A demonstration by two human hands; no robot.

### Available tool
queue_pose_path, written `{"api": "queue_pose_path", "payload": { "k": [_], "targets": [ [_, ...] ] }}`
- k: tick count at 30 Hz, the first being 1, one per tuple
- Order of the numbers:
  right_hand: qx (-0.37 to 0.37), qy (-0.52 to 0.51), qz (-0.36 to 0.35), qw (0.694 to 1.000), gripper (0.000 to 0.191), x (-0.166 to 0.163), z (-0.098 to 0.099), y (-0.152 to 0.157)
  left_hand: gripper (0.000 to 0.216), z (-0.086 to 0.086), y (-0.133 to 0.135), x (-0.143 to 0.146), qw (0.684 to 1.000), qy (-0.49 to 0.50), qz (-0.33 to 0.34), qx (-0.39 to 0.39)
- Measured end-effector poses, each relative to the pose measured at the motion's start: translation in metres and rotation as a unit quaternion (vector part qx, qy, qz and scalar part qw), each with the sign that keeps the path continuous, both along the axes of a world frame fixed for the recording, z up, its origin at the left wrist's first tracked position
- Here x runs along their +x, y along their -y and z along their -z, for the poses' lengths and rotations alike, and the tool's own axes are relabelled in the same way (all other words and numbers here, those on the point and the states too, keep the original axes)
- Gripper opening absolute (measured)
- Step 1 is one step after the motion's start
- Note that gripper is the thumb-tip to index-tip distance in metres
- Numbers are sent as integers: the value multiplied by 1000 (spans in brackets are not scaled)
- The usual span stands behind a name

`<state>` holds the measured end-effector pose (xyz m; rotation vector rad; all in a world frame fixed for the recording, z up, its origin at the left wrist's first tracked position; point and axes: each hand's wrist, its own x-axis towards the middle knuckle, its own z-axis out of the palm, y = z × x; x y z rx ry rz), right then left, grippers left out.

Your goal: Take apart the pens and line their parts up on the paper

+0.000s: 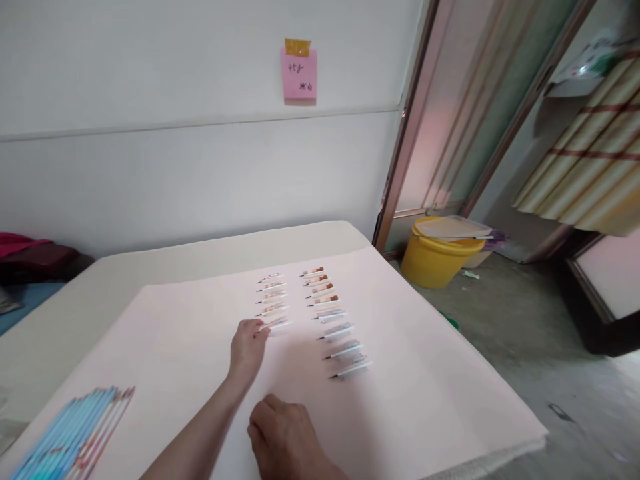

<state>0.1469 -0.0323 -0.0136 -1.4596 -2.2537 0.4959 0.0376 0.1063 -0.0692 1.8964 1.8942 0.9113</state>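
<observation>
My left hand (249, 347) reaches to the near end of the left column, thumb and fingers pinched at the tip end of a slim white pen refill (280, 325) beside a printed clear piece. Several similar refills with dark tips lie above it in that column. To the right runs a second column of several refills, some beside brown-topped pieces (325, 288), others beside bluish clear pieces (353, 347). My right hand (285, 433) rests lower on the pink sheet (410, 373), fingers curled in; whatever they hold, if anything, is hidden.
A bundle of blue and pink-white pens (75, 430) lies at the left front of the sheet. The cream table (320, 233) meets a white wall with a pink note (300, 77). A yellow bucket (435, 260) stands on the floor at right.
</observation>
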Motion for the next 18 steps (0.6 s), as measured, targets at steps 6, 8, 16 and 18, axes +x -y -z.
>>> {"api": "queue_pose_path", "payload": {
  "k": [6, 8, 16, 18],
  "targets": [
    [0, 0, -2, 1000, 9, 0, -2, 2, 23, 4, 17, 5, 973, -182, 139, 6],
    [3, -1, -1, 1000, 10, 0, -2, 2, 26, 6, 14, 8, 966, -222, 130, -1],
    [16, -8, -1, 1000, 12, 0, 2, 2, 29, 9, 0, 12, 956, -271, 109, 21],
    [19, -5, -2, 1000, 11, 0, 1, 1, 28, 9, -2, 12, 954, -280, 110, 19]
  ]
}}
